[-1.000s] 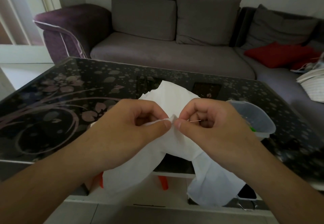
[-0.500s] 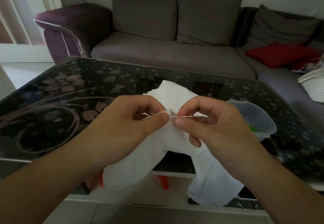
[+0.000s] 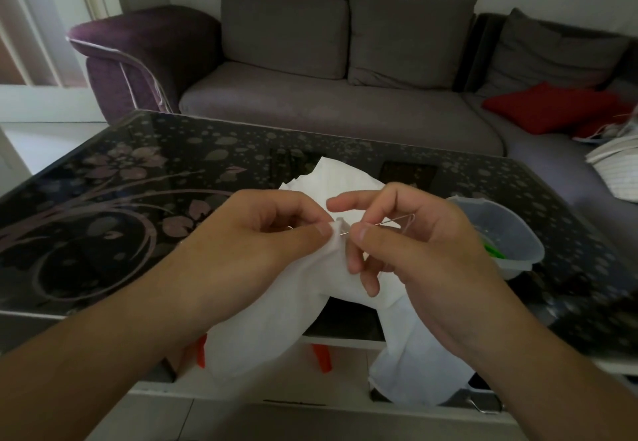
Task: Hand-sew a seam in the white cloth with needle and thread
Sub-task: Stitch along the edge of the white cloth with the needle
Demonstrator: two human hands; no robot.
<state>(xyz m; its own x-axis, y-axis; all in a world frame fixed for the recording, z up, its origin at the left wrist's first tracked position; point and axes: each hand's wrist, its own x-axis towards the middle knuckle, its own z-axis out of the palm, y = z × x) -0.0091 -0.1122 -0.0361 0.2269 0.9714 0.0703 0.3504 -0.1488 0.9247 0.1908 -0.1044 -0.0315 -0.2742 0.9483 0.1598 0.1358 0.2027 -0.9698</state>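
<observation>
The white cloth (image 3: 303,302) hangs from my hands over the near edge of the glass table (image 3: 114,219). My left hand (image 3: 252,250) pinches a small fold of the cloth between thumb and fingers. A thin needle (image 3: 376,223) pokes out of that fold toward the right. My right hand (image 3: 414,254) pinches the needle between thumb and middle finger, with the index finger lifted straight above it. A loop of thread shows near the needle's right end; the rest of the thread is too thin to see.
A clear plastic tub (image 3: 500,237) with something green inside stands on the table right of my right hand. A grey sofa (image 3: 338,105) with a red cushion (image 3: 552,109) lies beyond the table. Orange objects (image 3: 322,357) sit on the shelf under the tabletop.
My right hand has drawn the needle further right out of the fold and its fingers have spread, the index lifting. My left hand keeps its pinch on the cloth.
</observation>
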